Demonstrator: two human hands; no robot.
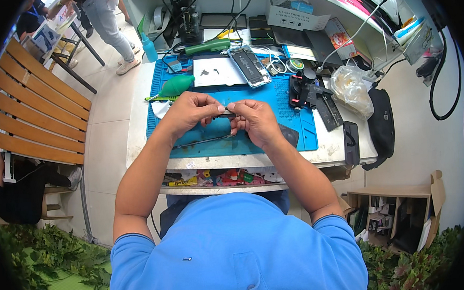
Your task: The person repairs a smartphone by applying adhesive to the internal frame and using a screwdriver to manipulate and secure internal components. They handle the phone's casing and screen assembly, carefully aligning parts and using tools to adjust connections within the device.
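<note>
My left hand and my right hand meet over the blue work mat. Between their pinched fingertips is a small, dark, narrow part, mostly covered by the fingers; its kind I cannot make out. Below the hands, a thin dark rod-like tool lies across the mat. An opened phone with its battery showing rests beyond my right hand, partly on a white board that carries tiny dark pieces. Close to my left hand lies a green rubber air blower.
On the right are a black clamp-like device, a clear plastic bag, a dark phone-shaped case and a black pouch. A light blue bottle stands at the back left. Below the tabletop, an open drawer holds assorted small items.
</note>
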